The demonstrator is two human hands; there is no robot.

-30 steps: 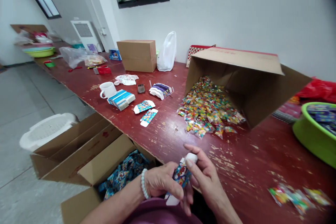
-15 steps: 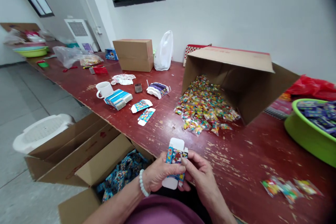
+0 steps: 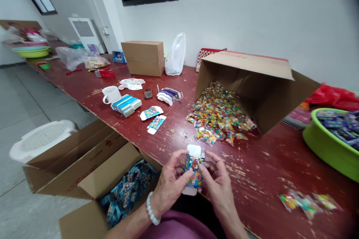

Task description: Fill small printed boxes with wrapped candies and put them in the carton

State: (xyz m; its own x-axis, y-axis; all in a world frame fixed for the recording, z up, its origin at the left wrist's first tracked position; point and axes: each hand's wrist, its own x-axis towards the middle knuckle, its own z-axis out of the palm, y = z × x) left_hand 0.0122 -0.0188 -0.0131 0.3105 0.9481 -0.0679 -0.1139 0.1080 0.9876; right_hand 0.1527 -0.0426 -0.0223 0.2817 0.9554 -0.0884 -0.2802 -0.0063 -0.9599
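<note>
A small printed carton (image 3: 194, 171) is held between the left hand (image 3: 174, 173) and the right hand (image 3: 217, 177), at the near edge of the red table. Its broad face, printed in blue with multicoloured cartoon figures, is turned toward the viewer and partly covered by the thumbs. At the far end a plain white flap is left unfolded, with a smaller tab seen beside it on the right; at the near end another pale flap is extended. Its depth cannot be clearly made out
</note>
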